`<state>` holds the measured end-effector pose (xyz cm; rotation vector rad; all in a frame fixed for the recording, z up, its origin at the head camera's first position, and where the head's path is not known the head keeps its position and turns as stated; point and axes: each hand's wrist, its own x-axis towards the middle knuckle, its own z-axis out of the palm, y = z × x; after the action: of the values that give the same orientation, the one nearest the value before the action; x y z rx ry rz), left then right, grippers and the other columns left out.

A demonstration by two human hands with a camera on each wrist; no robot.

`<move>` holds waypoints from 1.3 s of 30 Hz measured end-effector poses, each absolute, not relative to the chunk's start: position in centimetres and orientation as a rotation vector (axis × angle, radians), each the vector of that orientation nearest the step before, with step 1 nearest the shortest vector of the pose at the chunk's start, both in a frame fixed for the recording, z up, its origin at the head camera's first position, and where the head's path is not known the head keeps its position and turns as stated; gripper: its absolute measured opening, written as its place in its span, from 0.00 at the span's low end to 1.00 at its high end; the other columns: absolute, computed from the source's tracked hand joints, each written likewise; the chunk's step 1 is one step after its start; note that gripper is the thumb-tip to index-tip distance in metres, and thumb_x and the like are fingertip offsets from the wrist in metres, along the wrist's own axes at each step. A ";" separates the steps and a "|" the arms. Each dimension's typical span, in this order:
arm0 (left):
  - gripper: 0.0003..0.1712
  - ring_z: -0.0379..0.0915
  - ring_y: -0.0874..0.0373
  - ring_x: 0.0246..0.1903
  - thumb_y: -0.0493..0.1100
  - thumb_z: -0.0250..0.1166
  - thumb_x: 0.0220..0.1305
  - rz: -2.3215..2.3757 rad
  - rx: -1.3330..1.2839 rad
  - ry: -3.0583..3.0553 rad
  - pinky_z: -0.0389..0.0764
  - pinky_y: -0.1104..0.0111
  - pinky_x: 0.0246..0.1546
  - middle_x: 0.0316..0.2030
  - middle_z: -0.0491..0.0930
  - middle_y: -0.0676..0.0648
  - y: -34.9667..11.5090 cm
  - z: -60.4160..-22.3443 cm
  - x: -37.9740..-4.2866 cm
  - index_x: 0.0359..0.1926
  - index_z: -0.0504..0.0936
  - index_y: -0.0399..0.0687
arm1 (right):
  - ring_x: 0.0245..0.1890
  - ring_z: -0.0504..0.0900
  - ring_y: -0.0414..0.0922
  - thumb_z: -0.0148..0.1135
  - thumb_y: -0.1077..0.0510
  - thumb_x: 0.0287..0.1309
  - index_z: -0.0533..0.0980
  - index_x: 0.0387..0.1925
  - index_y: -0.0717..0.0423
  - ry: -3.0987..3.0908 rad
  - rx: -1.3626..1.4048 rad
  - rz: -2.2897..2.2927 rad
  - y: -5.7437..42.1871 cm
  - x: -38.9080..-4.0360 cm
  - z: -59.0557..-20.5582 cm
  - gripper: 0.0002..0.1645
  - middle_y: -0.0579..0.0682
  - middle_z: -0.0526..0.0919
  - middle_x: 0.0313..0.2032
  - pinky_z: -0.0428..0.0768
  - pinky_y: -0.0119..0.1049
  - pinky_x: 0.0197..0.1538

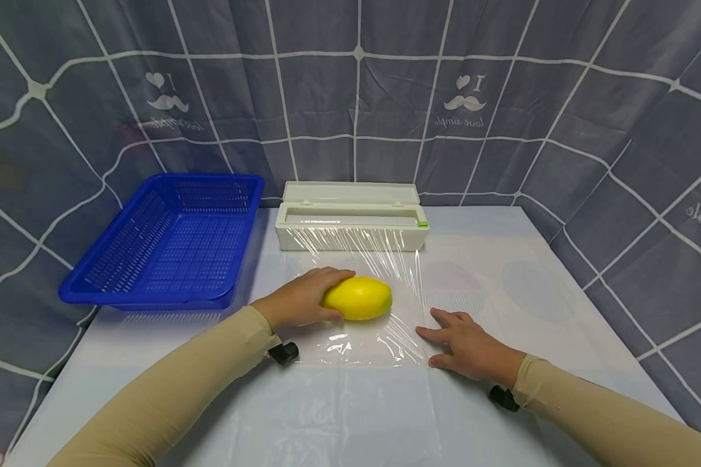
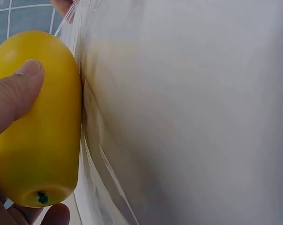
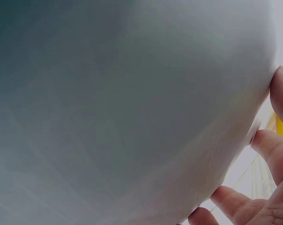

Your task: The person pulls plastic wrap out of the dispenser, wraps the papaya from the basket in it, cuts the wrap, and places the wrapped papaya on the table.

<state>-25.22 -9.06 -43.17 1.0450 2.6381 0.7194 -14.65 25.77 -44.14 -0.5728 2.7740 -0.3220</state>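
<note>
My left hand (image 1: 305, 297) grips a smooth yellow oval fruit (image 1: 359, 298) from its left end, thumb on the near side and fingers over the far side. In the left wrist view the fruit (image 2: 42, 122) shows a small green mark in the dimple at its end. Under it lies a sheet of clear cling film (image 1: 405, 353), drawn out from a white cling film dispenser (image 1: 350, 239) whose lid is raised. My right hand (image 1: 470, 347) rests with fingers spread at the film's right edge. Its fingertips (image 3: 230, 199) meet the tabletop in the right wrist view.
A blue plastic basket (image 1: 152, 299) stands at the back left, beside the dispenser. The white-covered table (image 1: 502, 421) backs onto a grey checked curtain (image 1: 385, 97), which also hangs along both sides. A green slider (image 1: 423, 224) sits at the dispenser's right end.
</note>
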 end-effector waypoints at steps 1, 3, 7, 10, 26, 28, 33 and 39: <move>0.51 0.67 0.48 0.73 0.53 0.78 0.61 0.719 1.047 2.638 0.65 0.49 0.77 0.74 0.71 0.48 -9.1 -43.2 -25.2 0.80 0.64 0.56 | 0.70 0.67 0.71 0.74 0.44 0.62 0.74 0.73 0.42 2.775 -0.573 -0.319 25.8 -14.6 -44.1 0.40 0.66 0.64 0.77 0.73 0.65 0.69; 0.50 0.67 0.48 0.73 0.53 0.78 0.62 0.720 1.049 2.637 0.66 0.49 0.77 0.74 0.71 0.48 -9.1 -43.2 -25.3 0.80 0.64 0.56 | 0.70 0.67 0.71 0.74 0.44 0.62 0.74 0.73 0.42 2.777 -0.572 -0.312 25.7 -14.6 -44.1 0.40 0.66 0.64 0.76 0.73 0.65 0.69; 0.50 0.67 0.48 0.73 0.52 0.78 0.62 0.723 1.052 2.637 0.66 0.49 0.77 0.74 0.71 0.48 -9.1 -43.2 -25.3 0.80 0.64 0.55 | 0.70 0.67 0.71 0.74 0.44 0.62 0.74 0.73 0.42 2.778 -0.568 -0.306 25.7 -14.6 -44.1 0.40 0.66 0.64 0.77 0.73 0.65 0.69; 0.50 0.67 0.47 0.72 0.52 0.78 0.62 0.729 1.050 2.632 0.66 0.49 0.76 0.74 0.71 0.47 -9.1 -43.1 -25.2 0.80 0.64 0.53 | 0.70 0.67 0.71 0.74 0.44 0.62 0.74 0.73 0.42 2.776 -0.563 -0.313 25.7 -14.6 -44.1 0.39 0.66 0.64 0.77 0.73 0.65 0.69; 0.51 0.69 0.49 0.70 0.52 0.79 0.61 0.737 1.042 2.629 0.67 0.50 0.76 0.72 0.73 0.48 -9.3 -43.2 -25.3 0.80 0.64 0.54 | 0.69 0.68 0.72 0.74 0.44 0.63 0.74 0.73 0.42 2.781 -0.594 -0.302 25.9 -14.7 -44.3 0.39 0.67 0.65 0.76 0.74 0.65 0.68; 0.51 0.69 0.48 0.69 0.52 0.79 0.60 0.740 1.044 2.629 0.68 0.49 0.75 0.72 0.73 0.47 -9.3 -43.2 -25.3 0.80 0.65 0.53 | 0.69 0.68 0.72 0.74 0.44 0.63 0.74 0.73 0.42 2.784 -0.597 -0.300 25.9 -14.7 -44.3 0.39 0.67 0.65 0.76 0.74 0.65 0.68; 0.51 0.70 0.48 0.69 0.52 0.79 0.60 0.737 1.036 2.641 0.69 0.49 0.75 0.71 0.74 0.47 -9.5 -43.2 -25.2 0.80 0.65 0.54 | 0.69 0.68 0.72 0.74 0.44 0.63 0.74 0.73 0.42 2.785 -0.598 -0.301 25.9 -14.7 -44.3 0.39 0.67 0.65 0.76 0.74 0.65 0.68; 0.52 0.69 0.47 0.70 0.53 0.79 0.60 0.720 1.024 2.653 0.68 0.48 0.75 0.72 0.73 0.47 -9.8 -43.1 -25.2 0.80 0.64 0.55 | 0.69 0.68 0.72 0.74 0.44 0.62 0.74 0.73 0.42 2.782 -0.591 -0.298 25.8 -14.7 -44.2 0.39 0.67 0.65 0.76 0.74 0.65 0.68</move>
<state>-25.20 -9.83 -43.07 1.0236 2.6529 0.7202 -14.71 25.83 -44.19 -0.5915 2.7815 -0.2982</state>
